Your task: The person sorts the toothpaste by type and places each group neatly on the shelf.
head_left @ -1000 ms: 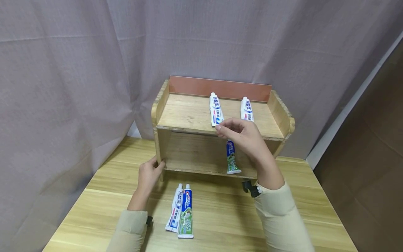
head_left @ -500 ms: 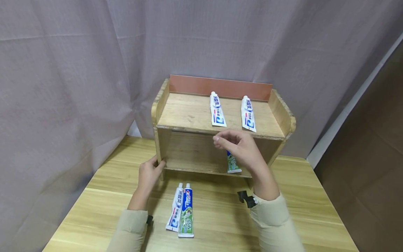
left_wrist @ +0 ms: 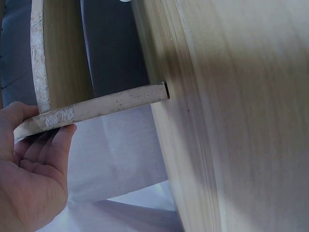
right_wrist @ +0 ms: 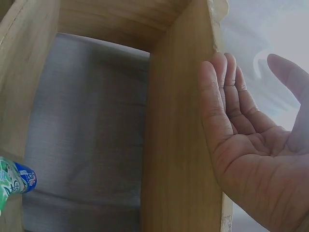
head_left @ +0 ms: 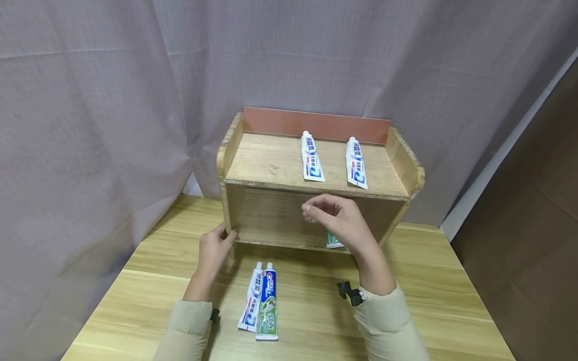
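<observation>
In the head view my left hand (head_left: 214,250) grips the left side panel of a two-tier wooden shelf (head_left: 266,160). The left wrist view shows the thumb and fingers on either face of that panel (left_wrist: 104,101). My right hand (head_left: 340,220) hovers before the shelf's lower opening, holding nothing; in the right wrist view its thumb stands apart from the fingers. On the top tier lie two white toothpaste tubes, one near the middle (head_left: 312,158) and one on the right (head_left: 356,165). A green and blue toothpaste tube (head_left: 334,241) on the lower tier is mostly hidden behind my right hand.
On the wooden table (head_left: 311,311) before the shelf, a white toothpaste tube (head_left: 252,301) and a blue and green one (head_left: 267,306) lie side by side, touching. A grey curtain (head_left: 289,55) hangs behind; a brown panel (head_left: 533,210) stands at the right.
My right hand has drawn down and toward me from the top tier's front edge, uncovering the right white tube and covering more of the lower one. The left hand stays put.
</observation>
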### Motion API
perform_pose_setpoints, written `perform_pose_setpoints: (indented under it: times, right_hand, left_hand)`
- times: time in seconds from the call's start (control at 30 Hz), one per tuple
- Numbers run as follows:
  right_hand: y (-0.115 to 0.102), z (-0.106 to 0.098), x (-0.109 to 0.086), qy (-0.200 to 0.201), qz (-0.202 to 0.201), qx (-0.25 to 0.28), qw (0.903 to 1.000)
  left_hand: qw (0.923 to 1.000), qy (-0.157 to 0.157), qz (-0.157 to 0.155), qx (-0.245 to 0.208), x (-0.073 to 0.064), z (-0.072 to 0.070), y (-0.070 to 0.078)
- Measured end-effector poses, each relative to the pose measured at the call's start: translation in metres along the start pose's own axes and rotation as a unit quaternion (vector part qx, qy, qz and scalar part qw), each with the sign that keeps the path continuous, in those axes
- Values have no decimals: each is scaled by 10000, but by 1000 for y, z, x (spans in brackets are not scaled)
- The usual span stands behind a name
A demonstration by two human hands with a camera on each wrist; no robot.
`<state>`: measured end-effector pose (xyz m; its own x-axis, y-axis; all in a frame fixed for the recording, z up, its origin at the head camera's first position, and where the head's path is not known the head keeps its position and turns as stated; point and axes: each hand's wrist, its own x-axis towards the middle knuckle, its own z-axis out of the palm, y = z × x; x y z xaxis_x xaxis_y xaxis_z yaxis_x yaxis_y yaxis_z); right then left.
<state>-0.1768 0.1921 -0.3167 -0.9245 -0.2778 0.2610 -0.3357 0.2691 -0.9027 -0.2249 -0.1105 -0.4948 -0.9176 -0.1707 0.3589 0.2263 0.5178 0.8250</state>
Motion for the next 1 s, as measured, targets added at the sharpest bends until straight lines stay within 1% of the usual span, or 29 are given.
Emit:
perform_pose_setpoints:
  times: [0.33, 0.53, 0.67, 0.77, 0.9, 1.0]
  right_hand:
    - [5, 4, -4, -83, 59, 58, 9999]
    - [10, 9, -7, -123, 77, 201, 9997]
    - [18, 13, -10, -141, 96, 309, 9994]
    - [26, 16, -12, -156, 153, 285, 9994]
    - [37, 21, -16, -183, 300, 251, 9991]
    - [43, 25, -21, -153, 376, 350, 9986]
  left_hand:
    - [10000, 20, 5, 94, 0, 0, 0]
    - [9999, 50, 29, 93, 0, 0, 0]
    - [10000, 21, -57, 36, -1, -1, 1]
    - [9999, -35, -125, -47, -1, -2, 2]
    - [9998, -100, -131, -127, -1, -2, 3]
    - [9998, -85, -113, -105, -2, -2, 3]
